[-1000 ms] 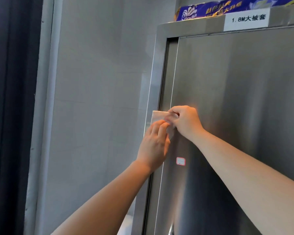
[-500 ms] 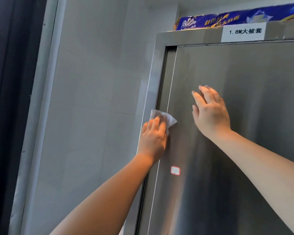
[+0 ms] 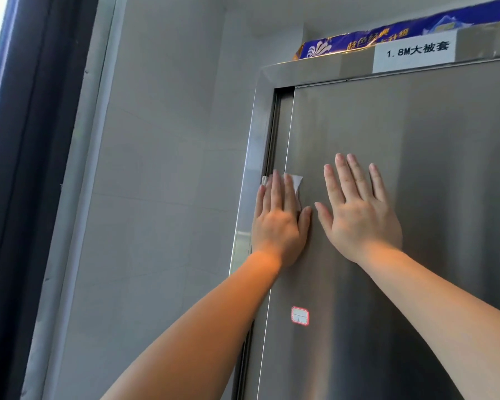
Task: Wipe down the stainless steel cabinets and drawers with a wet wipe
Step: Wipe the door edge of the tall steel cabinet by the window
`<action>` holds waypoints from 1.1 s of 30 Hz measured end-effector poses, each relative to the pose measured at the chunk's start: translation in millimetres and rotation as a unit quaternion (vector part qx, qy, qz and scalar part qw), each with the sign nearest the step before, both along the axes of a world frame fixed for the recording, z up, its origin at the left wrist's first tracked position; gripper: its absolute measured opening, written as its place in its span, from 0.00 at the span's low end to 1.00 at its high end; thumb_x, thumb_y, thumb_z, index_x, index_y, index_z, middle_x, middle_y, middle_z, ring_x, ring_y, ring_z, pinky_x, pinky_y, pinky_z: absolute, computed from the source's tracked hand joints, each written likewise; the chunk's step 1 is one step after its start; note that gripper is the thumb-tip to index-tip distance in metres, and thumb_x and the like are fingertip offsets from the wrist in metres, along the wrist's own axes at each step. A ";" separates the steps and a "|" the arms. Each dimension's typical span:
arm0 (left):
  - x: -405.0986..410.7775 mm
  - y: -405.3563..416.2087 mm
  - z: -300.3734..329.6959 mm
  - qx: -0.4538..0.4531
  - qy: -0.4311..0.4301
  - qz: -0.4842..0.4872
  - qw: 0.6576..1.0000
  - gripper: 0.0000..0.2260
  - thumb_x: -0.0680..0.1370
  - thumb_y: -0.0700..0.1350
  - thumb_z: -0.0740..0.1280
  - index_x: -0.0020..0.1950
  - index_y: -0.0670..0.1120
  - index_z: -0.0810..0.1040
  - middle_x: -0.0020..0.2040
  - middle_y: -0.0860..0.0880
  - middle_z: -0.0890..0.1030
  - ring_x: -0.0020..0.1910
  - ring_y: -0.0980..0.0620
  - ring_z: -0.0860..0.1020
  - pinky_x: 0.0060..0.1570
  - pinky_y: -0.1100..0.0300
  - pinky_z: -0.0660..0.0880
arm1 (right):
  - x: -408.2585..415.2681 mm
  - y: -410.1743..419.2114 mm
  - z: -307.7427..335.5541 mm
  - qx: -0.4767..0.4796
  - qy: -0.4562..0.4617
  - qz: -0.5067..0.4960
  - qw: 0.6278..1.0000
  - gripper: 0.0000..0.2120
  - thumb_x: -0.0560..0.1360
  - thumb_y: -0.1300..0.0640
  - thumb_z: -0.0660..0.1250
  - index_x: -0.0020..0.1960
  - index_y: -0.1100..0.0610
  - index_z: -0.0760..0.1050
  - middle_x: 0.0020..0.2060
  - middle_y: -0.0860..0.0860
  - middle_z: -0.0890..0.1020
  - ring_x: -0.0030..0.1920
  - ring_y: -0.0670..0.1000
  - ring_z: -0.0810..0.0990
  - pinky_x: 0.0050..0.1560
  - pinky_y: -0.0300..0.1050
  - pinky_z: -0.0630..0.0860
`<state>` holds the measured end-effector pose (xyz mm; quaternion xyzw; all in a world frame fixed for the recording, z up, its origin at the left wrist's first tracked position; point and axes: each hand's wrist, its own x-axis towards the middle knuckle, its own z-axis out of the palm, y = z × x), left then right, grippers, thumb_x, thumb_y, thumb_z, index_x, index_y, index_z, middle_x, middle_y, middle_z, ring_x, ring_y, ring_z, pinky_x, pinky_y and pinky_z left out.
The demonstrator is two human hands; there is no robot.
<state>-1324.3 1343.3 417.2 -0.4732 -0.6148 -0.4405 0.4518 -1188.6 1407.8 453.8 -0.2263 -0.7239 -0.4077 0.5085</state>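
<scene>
A tall stainless steel cabinet door (image 3: 416, 197) fills the right of the view, set in a steel frame (image 3: 250, 174). My left hand (image 3: 279, 223) lies flat with straight fingers at the door's left edge, pressing a white wet wipe (image 3: 297, 181) against the steel. Only the wipe's top corners show above and beside the fingers. My right hand (image 3: 358, 215) is spread flat on the door just to the right, fingers pointing up, holding nothing.
A white label with printed characters (image 3: 414, 53) is stuck on the cabinet's top rail. A blue printed package (image 3: 358, 41) lies on top of the cabinet. A small red-bordered sticker (image 3: 300, 315) sits lower on the door. Grey tiled wall (image 3: 162, 197) and a dark window frame (image 3: 20, 197) stand to the left.
My right hand let go of the wipe, moved right and spread flat on the door. My left hand's fingers straightened over the wipe. The view tilted upward slightly.
</scene>
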 end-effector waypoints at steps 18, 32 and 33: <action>-1.6 4.0 86.2 -0.028 -0.074 -0.156 0.985 0.29 0.83 0.57 0.51 0.81 0.53 0.43 0.81 0.53 0.45 0.79 0.54 0.44 0.76 0.49 0.55 | -1.0 -0.1 -0.3 0.061 0.049 0.045 0.996 0.26 0.80 0.51 0.52 0.74 0.63 0.66 0.74 0.60 0.64 0.75 0.59 0.62 0.74 0.62 0.57; -8.7 5.6 152.9 -0.052 -0.073 -0.128 0.988 0.30 0.83 0.58 0.49 0.80 0.53 0.39 0.81 0.47 0.47 0.80 0.51 0.45 0.77 0.51 0.50 | 1.0 -3.6 -0.1 0.061 0.042 0.015 0.997 0.26 0.80 0.52 0.50 0.72 0.64 0.68 0.71 0.63 0.69 0.74 0.62 0.65 0.74 0.62 0.58; -8.5 7.0 153.1 -0.049 -0.074 -0.130 0.988 0.30 0.83 0.59 0.49 0.80 0.54 0.39 0.81 0.47 0.47 0.80 0.51 0.46 0.77 0.52 0.50 | 1.2 -3.5 -0.2 0.065 0.042 0.010 0.997 0.26 0.80 0.52 0.50 0.72 0.64 0.69 0.70 0.63 0.70 0.73 0.62 0.65 0.74 0.62 0.59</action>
